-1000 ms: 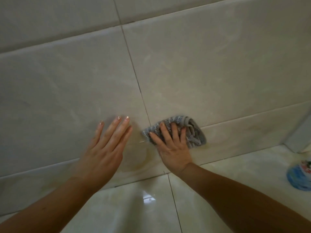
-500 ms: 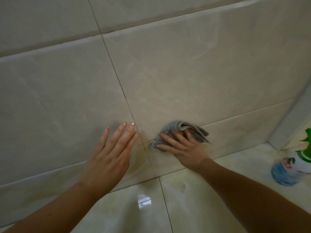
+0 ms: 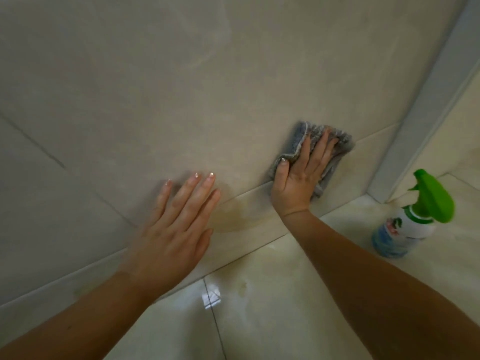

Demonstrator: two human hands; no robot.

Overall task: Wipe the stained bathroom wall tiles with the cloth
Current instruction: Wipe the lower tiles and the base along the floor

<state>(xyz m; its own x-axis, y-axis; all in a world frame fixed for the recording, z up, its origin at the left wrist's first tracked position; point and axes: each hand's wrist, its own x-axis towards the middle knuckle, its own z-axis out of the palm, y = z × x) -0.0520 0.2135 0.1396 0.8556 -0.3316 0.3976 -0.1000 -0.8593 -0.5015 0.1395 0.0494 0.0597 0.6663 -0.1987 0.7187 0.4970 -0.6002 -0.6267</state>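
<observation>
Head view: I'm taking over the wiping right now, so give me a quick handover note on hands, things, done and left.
Left hand lies flat on the wall tiles, holding nothing.
Right hand presses the grey cloth to the wall, right of the brownish stain.
Spray bottle stands on the floor, far right.
Done: cannot tell; the stain shows plainly.
Left: wipe the stain between the hands.

Covered much of the cloth with the right hand; could not read the blurred label on the spray bottle.
</observation>
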